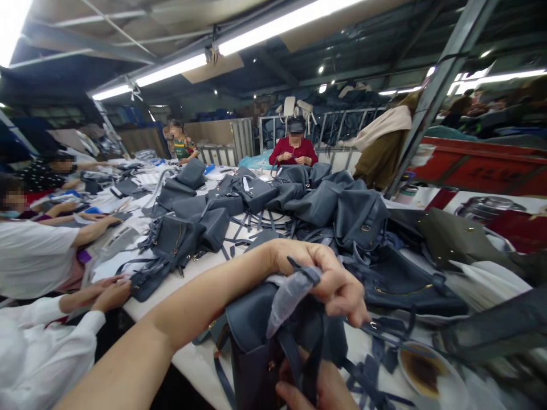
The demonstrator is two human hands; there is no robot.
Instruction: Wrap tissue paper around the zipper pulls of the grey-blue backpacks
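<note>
A dark blue bag [252,330] stands upright on the table in front of me, with a small metal fitting on its front. My left hand [327,276] reaches across over its top, fingers curled on a handle [290,304] wrapped in cloudy plastic. The left fingertips come close to a strap with a metal ring [373,326], and I cannot tell whether they touch it. Low at the front of the bag, my right hand [318,381] has its thumb and fingers closed around a hanging dark strap [314,356]. Part of that hand is hidden behind the straps.
Dark blue bags [316,199] are heaped across the white table [171,316]. Loose straps [374,364] and a round dish with brown contents [421,367] lie at right. Co-workers sit left, one's hands [109,290] on another bag; a person in red [294,151] sits opposite.
</note>
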